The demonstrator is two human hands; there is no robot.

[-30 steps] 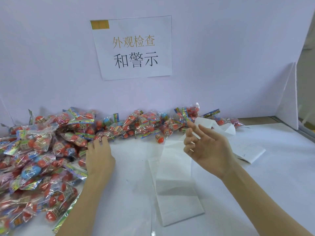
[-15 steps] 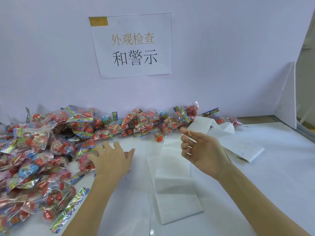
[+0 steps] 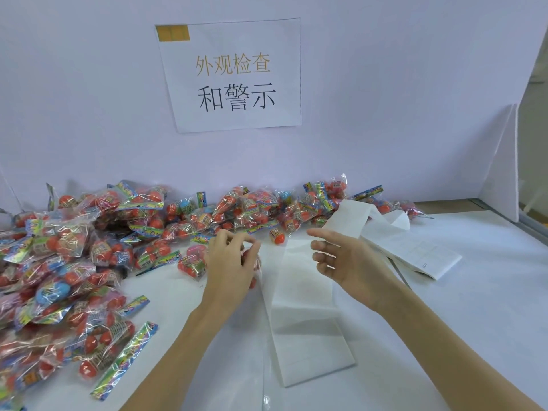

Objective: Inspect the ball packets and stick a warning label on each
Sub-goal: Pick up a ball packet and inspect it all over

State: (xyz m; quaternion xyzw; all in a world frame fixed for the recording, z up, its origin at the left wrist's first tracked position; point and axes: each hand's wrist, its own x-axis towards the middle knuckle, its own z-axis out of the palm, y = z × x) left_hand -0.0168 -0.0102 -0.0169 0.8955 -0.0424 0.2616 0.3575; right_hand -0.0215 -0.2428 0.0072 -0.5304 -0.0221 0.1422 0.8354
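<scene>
Now left hand (image 3: 229, 262) pinching ball packet (image 3: 252, 264) (red balls inside); right hand (image 3: 348, 258) spread above label strip (image 3: 305, 315).

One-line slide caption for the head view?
Left hand grips a clear packet of red balls; open right hand hovers over white label strip.

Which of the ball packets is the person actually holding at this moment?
The ball packet under the left hand, whose fingers curl round it beside the label strip; all other packets lie untouched in the pile.
</scene>
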